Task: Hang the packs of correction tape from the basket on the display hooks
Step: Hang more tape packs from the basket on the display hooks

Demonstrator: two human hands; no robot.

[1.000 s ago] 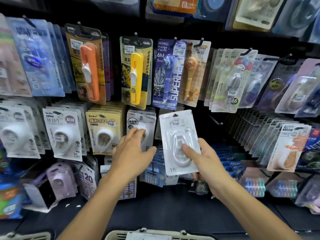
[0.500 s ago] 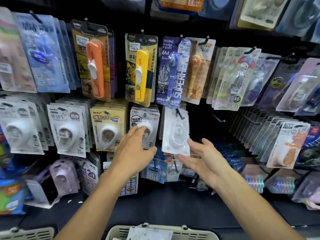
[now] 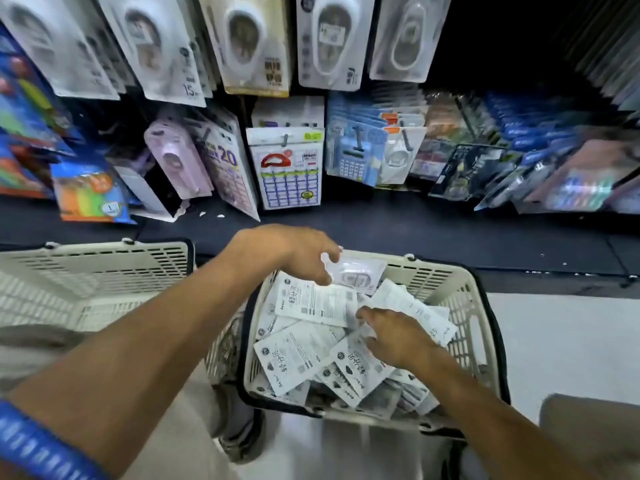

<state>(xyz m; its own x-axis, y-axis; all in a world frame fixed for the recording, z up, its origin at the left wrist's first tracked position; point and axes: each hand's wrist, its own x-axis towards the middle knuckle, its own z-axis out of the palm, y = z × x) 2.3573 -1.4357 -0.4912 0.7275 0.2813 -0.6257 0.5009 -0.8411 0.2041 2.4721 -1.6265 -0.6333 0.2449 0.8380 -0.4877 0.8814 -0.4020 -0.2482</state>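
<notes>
In the basket [image 3: 460, 289], at 5 o'clock in the view, loose packs [image 3: 298, 358] are piled. One pack [image 3: 360, 275], face up at the 12 o'clock end, is pinched by the left hand [image 3: 294, 251]. The right hand [image 3: 398, 337] is laid on the pile, fingertips hidden; its grip cannot be determined. Hung packs [image 3: 329, 39] at 12 o'clock are cropped and blurred.

This is a shop, in the stationery part. At 12 o'clock many carded packs [image 3: 332, 39] hang in rows on a dark display wall [image 3: 485, 36], some with price numbers. At 6 o'clock stands a plastic shopping basket [image 3: 460, 289]
</notes>
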